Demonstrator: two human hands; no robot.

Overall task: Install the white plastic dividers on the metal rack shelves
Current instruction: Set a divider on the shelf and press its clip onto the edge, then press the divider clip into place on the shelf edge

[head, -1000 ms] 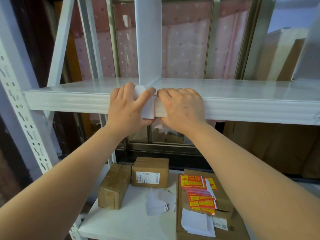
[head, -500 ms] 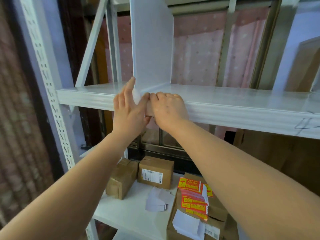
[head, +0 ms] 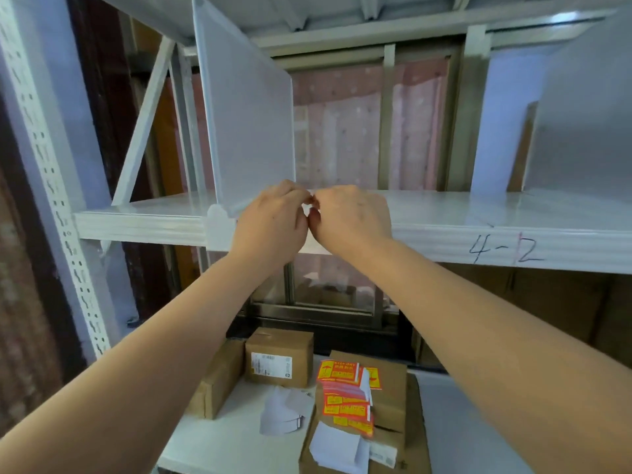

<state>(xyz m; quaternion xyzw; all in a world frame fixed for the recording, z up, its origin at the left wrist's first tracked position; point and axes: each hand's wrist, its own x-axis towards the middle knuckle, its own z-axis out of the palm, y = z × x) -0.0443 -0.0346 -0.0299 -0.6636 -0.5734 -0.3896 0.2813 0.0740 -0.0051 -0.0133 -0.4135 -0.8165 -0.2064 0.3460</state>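
Now we hold left hand (head: 270, 224) and right hand (head: 352, 217) fingertip to fingertip, divider (head: 246, 131) standing just left of them on shelf (head: 444, 213) edge, probably to seat it; fingers curled, what they grasp we cannot tell.

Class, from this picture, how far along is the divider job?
Done: one divider stands upright on the shelf, its clip over the front edge. In hand: left hand and right hand meet fingertip to fingertip beside it; whether they pinch anything is hidden. Left: probably the lower shelf, which shows boxes but no divider.
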